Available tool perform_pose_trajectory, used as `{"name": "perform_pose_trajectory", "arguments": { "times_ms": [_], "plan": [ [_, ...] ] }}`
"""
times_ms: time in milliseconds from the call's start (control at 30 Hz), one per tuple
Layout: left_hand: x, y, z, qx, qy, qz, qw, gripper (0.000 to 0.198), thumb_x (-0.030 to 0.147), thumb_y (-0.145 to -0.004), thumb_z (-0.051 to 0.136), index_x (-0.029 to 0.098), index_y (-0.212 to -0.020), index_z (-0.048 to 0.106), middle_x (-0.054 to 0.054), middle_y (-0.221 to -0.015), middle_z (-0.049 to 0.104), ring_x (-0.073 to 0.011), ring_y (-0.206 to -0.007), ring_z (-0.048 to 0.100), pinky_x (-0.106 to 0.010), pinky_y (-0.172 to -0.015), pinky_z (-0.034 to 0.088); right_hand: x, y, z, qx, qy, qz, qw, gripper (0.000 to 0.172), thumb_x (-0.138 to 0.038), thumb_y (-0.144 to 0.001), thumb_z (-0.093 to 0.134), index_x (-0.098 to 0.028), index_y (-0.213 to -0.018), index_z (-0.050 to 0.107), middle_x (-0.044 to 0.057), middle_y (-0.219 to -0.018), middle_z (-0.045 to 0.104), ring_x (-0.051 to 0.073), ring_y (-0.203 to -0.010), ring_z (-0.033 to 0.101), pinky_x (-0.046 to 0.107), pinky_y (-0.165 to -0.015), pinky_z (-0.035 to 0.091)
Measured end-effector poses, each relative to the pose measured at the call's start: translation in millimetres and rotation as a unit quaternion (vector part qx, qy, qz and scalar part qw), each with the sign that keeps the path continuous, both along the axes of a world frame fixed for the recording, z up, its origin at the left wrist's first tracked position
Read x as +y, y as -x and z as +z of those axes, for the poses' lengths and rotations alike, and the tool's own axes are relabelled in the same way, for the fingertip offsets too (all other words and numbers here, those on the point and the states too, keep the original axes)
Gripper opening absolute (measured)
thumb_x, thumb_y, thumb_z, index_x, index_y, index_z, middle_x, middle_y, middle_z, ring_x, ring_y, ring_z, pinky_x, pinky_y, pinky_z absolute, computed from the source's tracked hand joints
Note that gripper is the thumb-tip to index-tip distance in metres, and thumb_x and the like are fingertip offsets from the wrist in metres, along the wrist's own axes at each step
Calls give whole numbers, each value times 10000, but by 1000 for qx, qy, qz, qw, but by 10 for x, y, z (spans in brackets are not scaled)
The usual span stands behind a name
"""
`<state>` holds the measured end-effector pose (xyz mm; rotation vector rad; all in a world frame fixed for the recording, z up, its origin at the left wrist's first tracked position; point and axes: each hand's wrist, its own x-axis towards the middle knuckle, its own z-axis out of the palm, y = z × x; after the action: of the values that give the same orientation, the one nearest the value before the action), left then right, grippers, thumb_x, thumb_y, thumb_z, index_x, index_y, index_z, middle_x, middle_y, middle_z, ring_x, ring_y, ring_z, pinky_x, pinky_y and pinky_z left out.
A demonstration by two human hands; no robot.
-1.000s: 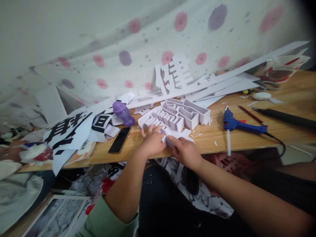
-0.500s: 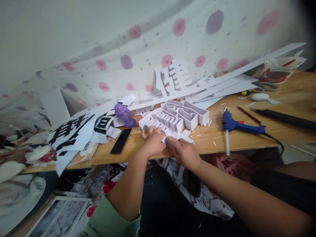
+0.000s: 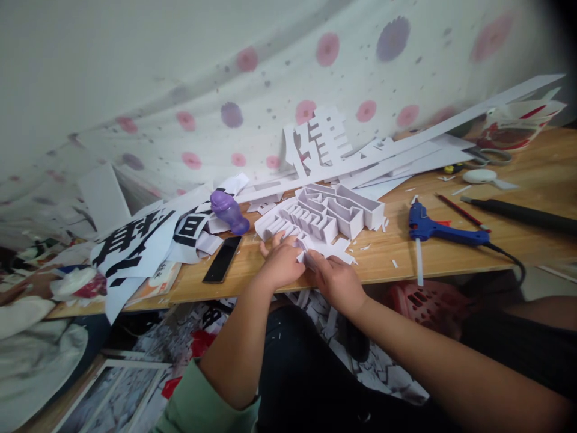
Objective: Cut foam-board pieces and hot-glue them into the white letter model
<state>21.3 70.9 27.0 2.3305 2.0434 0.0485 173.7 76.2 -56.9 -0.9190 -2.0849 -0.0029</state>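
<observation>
A white raised character shape with upright walls (image 3: 349, 210) lies on the wooden table (image 3: 252, 273). My left hand (image 3: 283, 263) rests at its near left edge, its fingers bent against a small white strip (image 3: 306, 251). From the right, my right hand (image 3: 338, 279) pinches the same strip, thumb and forefinger close to my left hand. The fingertips of both hands partly cover the strip. A flat white star-like part of the piece sticks out just beyond my right hand.
A blue glue gun (image 3: 444, 231), a pencil (image 3: 462, 211) and a black tool (image 3: 518, 215) lie right. A phone (image 3: 222, 258), a purple bottle (image 3: 229, 211) and printed sheets (image 3: 135, 237) are left. A white cut-out character (image 3: 318, 144) leans behind.
The view has shifted slightly, so the table objects appear a little further right. Both hands keep nearly the same place on the strip.
</observation>
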Motion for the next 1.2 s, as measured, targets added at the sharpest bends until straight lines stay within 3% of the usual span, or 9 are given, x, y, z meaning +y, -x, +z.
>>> {"name": "perform_pose_trajectory", "arguments": {
  "times_ms": [533, 767, 1200],
  "plan": [
    [22, 9, -44, -5, -8, -2, 1000, 200, 139, -690, 557, 240, -823, 666, -62, -1372, 452, -409, -1344, 226, -772, -979, 113, 4, 8, -35, 22, -20, -21, 999, 399, -116, -839, 429, -118, -1217, 557, 42, -676, 611, 176, -655, 546, 249, -585, 421],
    [34, 21, -81, -8, -14, -2, 1000, 157, 166, -699, 559, 226, -802, 661, -67, -1361, 456, -396, -1346, 213, -738, -1015, 102, 3, -19, -58, 3, -47, 11, 999, 468, -110, -878, 403, -101, -1343, 455, 34, -684, 611, 184, -675, 542, 271, -617, 438],
    [19, -1, -54, -6, -17, -3, 1000, 172, 178, -701, 539, 259, -788, 664, -57, -1299, 506, -419, -1329, 242, -780, -965, 115, 0, 16, -38, 20, -38, -36, 998, 423, -92, -829, 427, -129, -1223, 575, 32, -642, 596, 183, -631, 523, 264, -582, 390]
  ]
}}
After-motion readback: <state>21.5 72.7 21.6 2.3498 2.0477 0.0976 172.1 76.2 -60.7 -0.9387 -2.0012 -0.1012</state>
